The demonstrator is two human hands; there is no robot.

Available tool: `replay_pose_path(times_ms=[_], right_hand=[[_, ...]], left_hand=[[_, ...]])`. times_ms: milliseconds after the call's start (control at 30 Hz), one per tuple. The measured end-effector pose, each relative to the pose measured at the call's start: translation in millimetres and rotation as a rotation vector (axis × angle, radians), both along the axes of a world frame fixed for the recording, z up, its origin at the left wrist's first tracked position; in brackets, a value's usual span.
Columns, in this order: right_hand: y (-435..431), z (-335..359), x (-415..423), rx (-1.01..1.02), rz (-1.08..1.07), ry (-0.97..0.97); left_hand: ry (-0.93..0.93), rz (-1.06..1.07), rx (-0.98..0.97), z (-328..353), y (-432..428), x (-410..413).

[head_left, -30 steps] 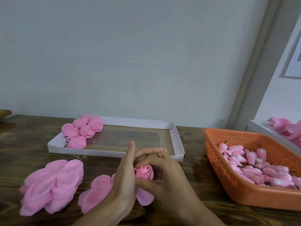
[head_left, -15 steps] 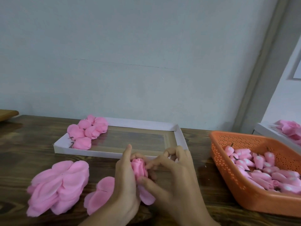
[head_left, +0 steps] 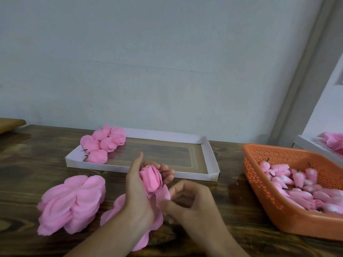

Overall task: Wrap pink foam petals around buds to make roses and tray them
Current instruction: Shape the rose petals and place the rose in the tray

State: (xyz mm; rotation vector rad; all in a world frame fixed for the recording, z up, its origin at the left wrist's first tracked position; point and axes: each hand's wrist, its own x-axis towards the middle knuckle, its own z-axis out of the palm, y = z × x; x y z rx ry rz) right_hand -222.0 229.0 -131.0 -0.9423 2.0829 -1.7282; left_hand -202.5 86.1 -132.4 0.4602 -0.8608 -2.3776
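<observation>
wooden table (head_left: 232, 193); left hand (head_left: 138, 197) curled round a half-wrapped rose (head_left: 150, 178), held just above the table; right hand (head_left: 187, 201) pinching a loose petal (head_left: 163, 196) at the rose's base. white tray (head_left: 207, 154) behind, finished roses (head_left: 104, 143) in its left end. petal stack (head_left: 72, 203) at left; orange basket (head_left: 263, 197) of buds (head_left: 300, 184) at right.

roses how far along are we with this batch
Done: a few roses lie in the tray's left end. In hand: left hand holds a half-wrapped bud, right hand pinches a petal. Left: many buds in the basket, most of the tray bare.
</observation>
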Motion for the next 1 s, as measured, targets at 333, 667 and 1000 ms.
replay_pose_path(times_ms=[333,667,1000], right_hand=[[-3.3,-10.4,5.7,-0.026,-0.086,0.453],[-3.0,-12.7,6.3,-0.072,-0.132,0.256],[-1.2,-11.2,3.9,-0.050,-0.129,0.400]], left_hand=[[0.022,0.020,0.051,6.3,9.4,6.9],[-0.016,0.025,0.073,6.7,13.7,3.5],[0.047,-0.052,-0.040,-1.3,12.1,5.1]])
